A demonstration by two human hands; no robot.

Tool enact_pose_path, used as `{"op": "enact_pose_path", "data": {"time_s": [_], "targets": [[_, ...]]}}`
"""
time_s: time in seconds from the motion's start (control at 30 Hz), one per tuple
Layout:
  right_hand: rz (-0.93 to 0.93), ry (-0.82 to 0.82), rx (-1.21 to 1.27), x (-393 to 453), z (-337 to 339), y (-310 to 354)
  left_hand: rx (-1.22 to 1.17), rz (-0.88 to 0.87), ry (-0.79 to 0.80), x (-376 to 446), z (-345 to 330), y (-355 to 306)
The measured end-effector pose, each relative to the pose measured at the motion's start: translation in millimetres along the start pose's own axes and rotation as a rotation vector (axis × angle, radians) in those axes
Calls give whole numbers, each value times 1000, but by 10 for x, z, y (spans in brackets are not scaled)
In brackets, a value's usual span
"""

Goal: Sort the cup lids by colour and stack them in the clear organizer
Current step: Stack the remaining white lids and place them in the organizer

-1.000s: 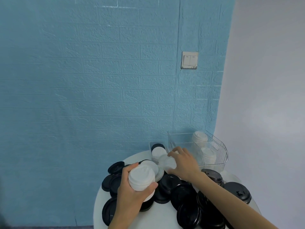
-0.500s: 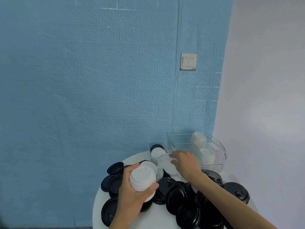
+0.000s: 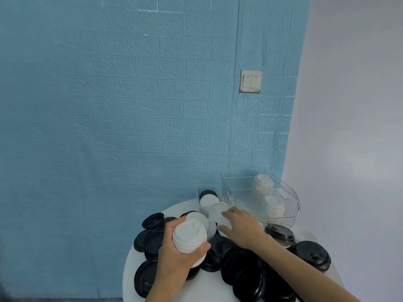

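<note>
Well, the sorting is only partly done. The clear organizer [image 3: 290, 199] at the back of the round white table [image 3: 209, 286] already holds two stacks of white lids [image 3: 273, 205], one behind the other, in its right side, while its left side looks bare from here. A smaller clear bin [image 3: 201, 191] just beside it has a few white lids and a black one showing at the back. Most of the work is left: black lids [image 3: 242, 271] lie heaped across nearly the whole table, none of them stacked away as far as I can see.

The left hand [image 3: 174, 253] is wrapped firmly round a stack of white lids [image 3: 189, 235], thumb on the near side and fingers curled behind, held up above the pile. The right hand [image 3: 242, 227] reaches toward the organizer with a single white lid [image 3: 218, 211] at its fingertips; the fingers look fairly straight, and whether they pinch the lid or merely touch its edge I cannot tell, since the hand covers the contact. That lid sits just in front of the small bin.
</note>
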State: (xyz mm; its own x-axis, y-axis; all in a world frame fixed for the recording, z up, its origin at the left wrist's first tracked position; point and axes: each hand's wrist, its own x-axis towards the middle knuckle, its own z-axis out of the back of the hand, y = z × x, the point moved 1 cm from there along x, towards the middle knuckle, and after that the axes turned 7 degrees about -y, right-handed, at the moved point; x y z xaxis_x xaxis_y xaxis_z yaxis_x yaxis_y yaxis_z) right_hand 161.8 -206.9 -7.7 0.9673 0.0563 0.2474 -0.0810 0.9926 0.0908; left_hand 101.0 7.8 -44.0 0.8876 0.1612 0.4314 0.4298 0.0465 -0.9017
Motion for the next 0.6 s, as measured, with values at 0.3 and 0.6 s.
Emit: {"op": "enact_pose_path", "data": {"time_s": [0.3,0.6], "targets": [[-57,52,-72,55,-55,158,-22,11,-15,19,4,-21],[-95,-62,-54,81,-49,161,17,-8,-2,23,4,22]]}}
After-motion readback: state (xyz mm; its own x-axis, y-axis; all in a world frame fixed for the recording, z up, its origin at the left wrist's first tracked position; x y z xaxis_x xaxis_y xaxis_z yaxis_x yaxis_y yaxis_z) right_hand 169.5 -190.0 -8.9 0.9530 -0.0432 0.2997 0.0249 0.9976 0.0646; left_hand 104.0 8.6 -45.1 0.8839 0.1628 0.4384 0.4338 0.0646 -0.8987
